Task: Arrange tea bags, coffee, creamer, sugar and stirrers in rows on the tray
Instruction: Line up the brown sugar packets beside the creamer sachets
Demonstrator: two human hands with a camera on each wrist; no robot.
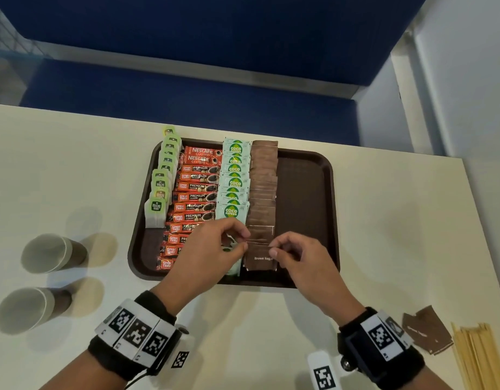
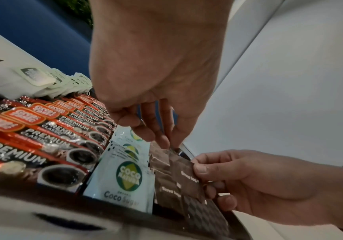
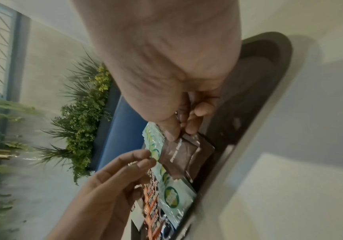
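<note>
Brown tray [image 1: 313,175] near the bench's far edge, four rows laid on it: tea bags [image 1: 161,181] along the left rim, coffee sticks [image 1: 193,198], green-and-white Coco Natura sachets [image 1: 233,178], then brown sugar packets [image 1: 262,178], each overlapped like shingles so labels show. Right part of the tray bare, likely kept for stirrers. Left hand [image 1: 212,250] and right hand [image 1: 299,256] together at the row's near end, each grip closed in a thumb-and-finger pinch on opposite edges of one brown sugar packet [image 1: 261,256], probably to square it with the row. Spare brown packets [image 1: 427,329] and wooden stirrers [image 1: 478,358] at the bench's near right corner, off the tray. Two paper cups [image 1: 43,282] on their sides near the left edge.
</note>
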